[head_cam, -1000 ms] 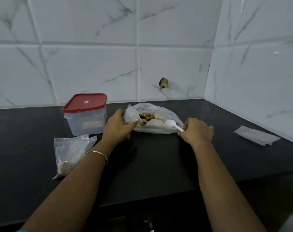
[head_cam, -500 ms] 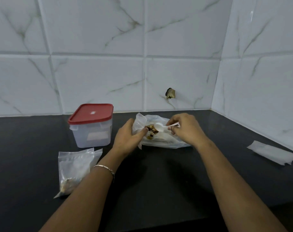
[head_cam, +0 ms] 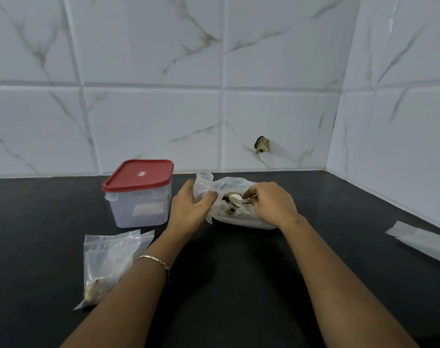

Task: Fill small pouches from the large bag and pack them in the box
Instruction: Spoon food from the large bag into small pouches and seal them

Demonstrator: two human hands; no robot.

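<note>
The large clear bag [head_cam: 241, 217] lies on the black counter, its mouth open toward the left with brown pieces [head_cam: 228, 197] showing inside. My left hand [head_cam: 188, 209] grips a small clear pouch [head_cam: 203, 184] upright at the bag's mouth. My right hand [head_cam: 269, 204] pinches the handle of a white plastic spoon [head_cam: 236, 198] whose bowl sits among the brown pieces. A translucent box with a red lid [head_cam: 138, 192] stands shut to the left. Small pouches [head_cam: 108, 259] lie in front of the box, the top one holding some contents at its near end.
A white paper wrapper [head_cam: 420, 239] lies at the right near the side wall. Marble tile walls close the back and right. A dark chipped hole [head_cam: 262, 144] marks the back wall. The counter's front edge runs below my forearms.
My right hand picked up the spoon from the bag's right side and brought it left into the bag's opening. My left hand raised the small pouch upright.
</note>
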